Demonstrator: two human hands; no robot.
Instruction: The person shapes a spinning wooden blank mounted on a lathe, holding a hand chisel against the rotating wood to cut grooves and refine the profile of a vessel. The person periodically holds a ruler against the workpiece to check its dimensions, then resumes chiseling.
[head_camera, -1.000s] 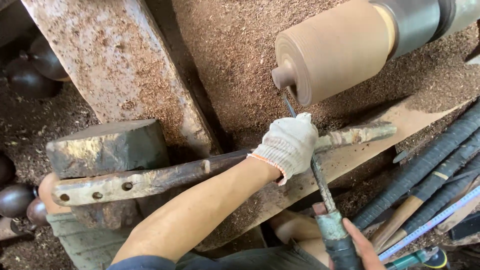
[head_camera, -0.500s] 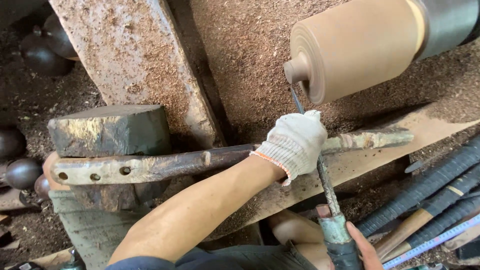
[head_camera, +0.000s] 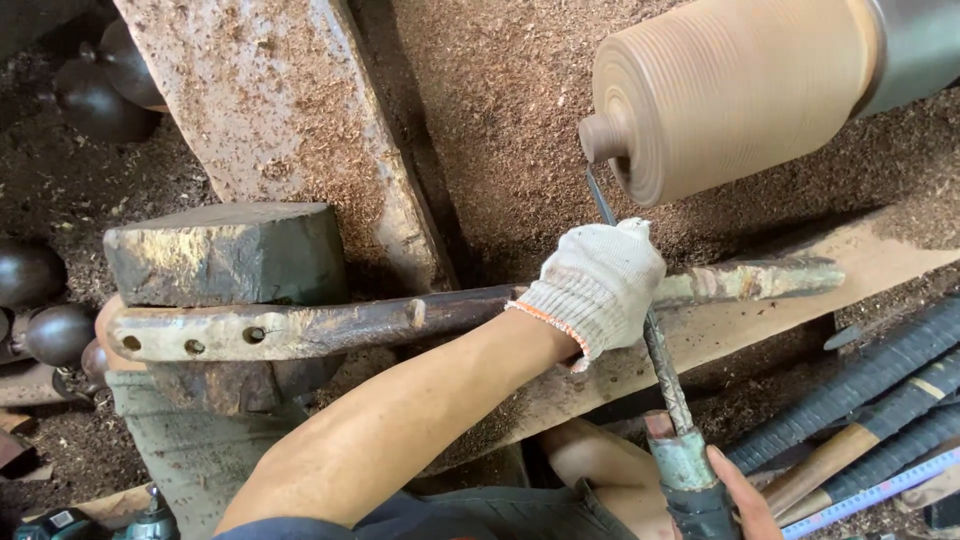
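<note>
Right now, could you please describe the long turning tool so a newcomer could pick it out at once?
Find the big tan wooden cylinder at top right. Just below its small end nub, a thin steel chisel slants down across the rusty bar, under the gloved left hand, to the right hand. Unlike the ribbed black rods nearby, it has a grey-green handle.

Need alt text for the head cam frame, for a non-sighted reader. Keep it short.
A gloved left hand steadies a long metal turning tool on a worn metal rest bar, its tip at the end of a wooden cylinder on a lathe. The bare right hand grips the tool's handle; sawdust covers everything.
</note>
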